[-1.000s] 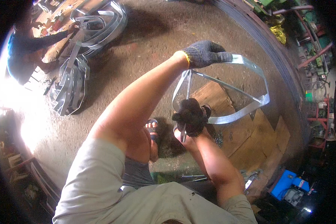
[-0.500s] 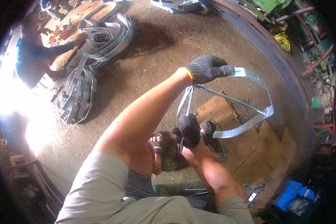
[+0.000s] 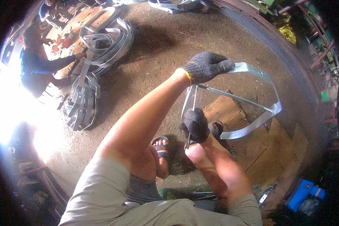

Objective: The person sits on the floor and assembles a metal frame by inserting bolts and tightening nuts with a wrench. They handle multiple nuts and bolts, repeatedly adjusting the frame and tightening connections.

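My left hand (image 3: 209, 67), in a dark knitted glove with a yellow cuff edge, is closed around the upper part of a bent, flat-bar metal frame (image 3: 252, 127). A thin cross rod (image 3: 235, 98) spans the frame. Below the left hand, my right hand (image 3: 195, 125), also in a dark glove, is closed around a slim metal tool (image 3: 187, 141). Its end sticks out beneath the fist; its kind cannot be made out. Two narrow metal strips run from the right hand up toward the frame's corner, and the glove hides where they meet the tool.
Cardboard (image 3: 265, 158) and a wooden board (image 3: 224, 113) lie on the floor by my right foot, with small loose metal parts (image 3: 233, 151). Stacked metal frames (image 3: 83, 101) stand at left, near a co-worker (image 3: 41, 64). A blue case (image 3: 305, 194) sits at lower right.
The view has shifted slightly. My right fist has moved a little up toward the left hand, the tool still in it. My left hand keeps its hold on the frame.
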A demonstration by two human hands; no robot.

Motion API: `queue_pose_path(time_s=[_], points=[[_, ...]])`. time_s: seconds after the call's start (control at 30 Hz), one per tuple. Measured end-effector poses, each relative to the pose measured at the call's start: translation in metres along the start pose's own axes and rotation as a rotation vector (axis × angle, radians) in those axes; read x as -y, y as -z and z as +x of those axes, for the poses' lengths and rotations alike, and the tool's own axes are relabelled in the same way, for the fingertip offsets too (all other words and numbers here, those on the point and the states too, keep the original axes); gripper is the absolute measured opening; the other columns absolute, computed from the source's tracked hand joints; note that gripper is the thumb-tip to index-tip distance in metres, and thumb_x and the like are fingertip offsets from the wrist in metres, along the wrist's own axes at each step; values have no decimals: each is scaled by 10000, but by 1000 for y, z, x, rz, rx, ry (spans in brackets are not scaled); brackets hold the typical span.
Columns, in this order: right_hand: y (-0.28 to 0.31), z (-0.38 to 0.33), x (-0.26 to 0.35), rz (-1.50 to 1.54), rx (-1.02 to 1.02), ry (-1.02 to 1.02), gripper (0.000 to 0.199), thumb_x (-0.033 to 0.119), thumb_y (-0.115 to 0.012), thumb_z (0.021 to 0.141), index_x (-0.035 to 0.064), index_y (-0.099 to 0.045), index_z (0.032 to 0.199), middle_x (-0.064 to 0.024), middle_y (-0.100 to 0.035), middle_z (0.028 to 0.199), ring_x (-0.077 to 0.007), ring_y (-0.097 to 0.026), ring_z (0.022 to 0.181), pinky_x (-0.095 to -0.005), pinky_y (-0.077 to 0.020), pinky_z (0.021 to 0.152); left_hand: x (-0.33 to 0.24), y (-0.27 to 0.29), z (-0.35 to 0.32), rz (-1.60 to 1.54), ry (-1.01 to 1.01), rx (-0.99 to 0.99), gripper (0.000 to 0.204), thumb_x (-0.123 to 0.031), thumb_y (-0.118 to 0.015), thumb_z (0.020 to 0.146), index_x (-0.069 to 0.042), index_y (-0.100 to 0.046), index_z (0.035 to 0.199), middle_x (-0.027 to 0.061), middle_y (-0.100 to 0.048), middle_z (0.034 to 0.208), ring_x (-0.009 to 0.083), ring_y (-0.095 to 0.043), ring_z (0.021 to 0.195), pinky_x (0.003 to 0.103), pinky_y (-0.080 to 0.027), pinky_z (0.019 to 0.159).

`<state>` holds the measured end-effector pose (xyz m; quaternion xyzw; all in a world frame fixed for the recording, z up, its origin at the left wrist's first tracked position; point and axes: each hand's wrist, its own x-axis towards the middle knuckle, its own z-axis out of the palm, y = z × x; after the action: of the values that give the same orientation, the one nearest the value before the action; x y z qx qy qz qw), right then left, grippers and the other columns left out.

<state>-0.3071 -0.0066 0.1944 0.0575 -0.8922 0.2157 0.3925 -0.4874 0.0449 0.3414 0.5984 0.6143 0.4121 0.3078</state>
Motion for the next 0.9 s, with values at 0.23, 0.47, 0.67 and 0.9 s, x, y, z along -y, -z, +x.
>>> queue_pose_path(time_s=[0.23, 0.47, 0.67, 0.9], points=[[-6, -3, -3, 0, 97, 9, 251, 319, -738, 776, 153, -572, 689, -72, -555, 725, -321, -587, 790, -470, -425, 780, 4, -1, 2, 11, -36, -27, 525, -501, -588, 1007, -25, -726, 1177, 147, -752, 1017, 212, -687, 954, 381, -514, 914], [-16, -18, -12, -362, 225, 230, 180, 277, -720, 687, 156, -587, 696, -56, -554, 697, -299, -609, 787, -451, -473, 802, 9, -4, 3, -18, -34, -28, 518, -496, -594, 1010, -21, -726, 1170, 128, -748, 992, 192, -669, 929, 365, -508, 911], [4, -6, -19, -36, 257, 58, 187, 257, -726, 597, 136, -603, 671, -74, -576, 702, -316, -637, 797, -464, -492, 828, 0, -7, 4, -49, 38, -19, 493, -477, -600, 1015, -17, -733, 1131, 92, -722, 927, 151, -622, 872, 352, -508, 854], [18, 1, -15, -34, 350, 68, 188, 313, -715, 612, 163, -604, 633, -49, -555, 690, -284, -618, 751, -455, -471, 747, 3, -3, 3, -46, 19, -14, 486, -474, -616, 1007, -20, -739, 1127, 94, -727, 925, 150, -626, 863, 351, -513, 838]])
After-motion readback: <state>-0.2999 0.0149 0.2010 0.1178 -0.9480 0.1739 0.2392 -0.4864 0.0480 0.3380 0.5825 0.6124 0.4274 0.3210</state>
